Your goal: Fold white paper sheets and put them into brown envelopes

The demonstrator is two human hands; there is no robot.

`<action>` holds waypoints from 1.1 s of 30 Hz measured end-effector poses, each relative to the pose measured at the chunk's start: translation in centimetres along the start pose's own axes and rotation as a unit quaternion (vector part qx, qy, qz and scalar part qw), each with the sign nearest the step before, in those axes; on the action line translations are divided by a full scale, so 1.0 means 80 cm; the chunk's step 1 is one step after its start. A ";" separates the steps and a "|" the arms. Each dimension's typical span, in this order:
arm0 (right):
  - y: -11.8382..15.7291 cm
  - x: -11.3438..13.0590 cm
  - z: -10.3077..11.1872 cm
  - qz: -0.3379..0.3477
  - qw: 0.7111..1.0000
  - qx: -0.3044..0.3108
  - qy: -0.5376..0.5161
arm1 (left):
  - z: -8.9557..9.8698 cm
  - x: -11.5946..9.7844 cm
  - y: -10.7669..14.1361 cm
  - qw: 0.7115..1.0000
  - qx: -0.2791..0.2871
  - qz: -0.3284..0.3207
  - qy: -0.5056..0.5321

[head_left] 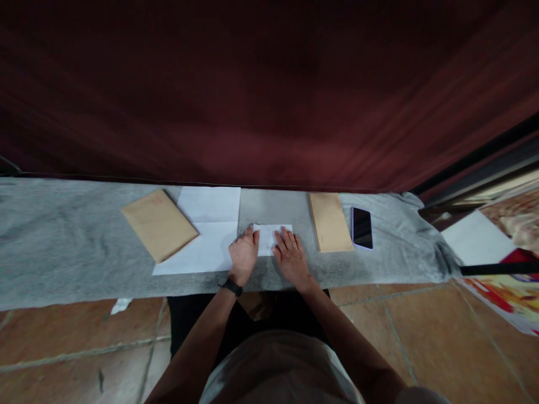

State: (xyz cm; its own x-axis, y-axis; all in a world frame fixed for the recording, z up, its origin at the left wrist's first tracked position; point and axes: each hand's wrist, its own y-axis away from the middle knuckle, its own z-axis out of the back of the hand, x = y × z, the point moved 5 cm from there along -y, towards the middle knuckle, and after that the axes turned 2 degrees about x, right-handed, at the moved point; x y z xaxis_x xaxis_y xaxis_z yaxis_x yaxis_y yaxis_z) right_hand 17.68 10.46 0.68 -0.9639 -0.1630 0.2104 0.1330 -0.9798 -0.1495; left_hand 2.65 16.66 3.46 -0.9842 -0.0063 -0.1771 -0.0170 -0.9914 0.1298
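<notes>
A small folded sheet of white paper (266, 240) lies on the grey cloth in front of me. My left hand (244, 253) is closed at its left edge, with the fingers curled and the thumb lying along the paper. My right hand (291, 258) rests flat on the right part of the same paper, its fingers stretched and slightly apart. To the left, larger white sheets with crease lines (213, 247) lie partly under a stack of brown envelopes (159, 225). Another stack of brown envelopes (332, 223) sits to the right.
A phone in a purple case (362, 228) lies right of the envelopes. The grey cloth (63, 241) covers a narrow table against a dark red curtain (269, 112). A white scrap (121, 305) hangs near the front edge; a colourful printed bag (509, 292) stands at the far right.
</notes>
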 end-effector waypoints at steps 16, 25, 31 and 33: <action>0.004 0.002 -0.005 0.012 0.999 0.034 0.040 | -0.025 -0.069 0.060 0.949 -0.051 -0.288 0.119; 0.002 -0.006 -0.005 -0.040 0.999 -0.007 0.020 | -0.043 -0.036 0.040 0.972 -0.066 -0.219 0.055; 0.010 -0.022 0.002 -0.074 0.997 -0.031 0.015 | -0.042 -0.025 0.036 0.982 -0.089 -0.163 0.045; 0.008 -0.022 0.004 -0.077 0.996 -0.035 0.014 | -0.042 -0.026 0.035 0.981 -0.089 -0.165 0.045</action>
State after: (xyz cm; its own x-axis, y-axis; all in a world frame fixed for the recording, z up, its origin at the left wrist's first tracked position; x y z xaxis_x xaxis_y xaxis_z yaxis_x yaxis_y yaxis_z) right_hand 19.55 10.09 0.55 -0.9777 -0.0073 0.2100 -0.0321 -0.9824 -0.1838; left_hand 5.23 13.43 0.88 -0.9105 0.3157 -0.2671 -0.2938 -0.9484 -0.1195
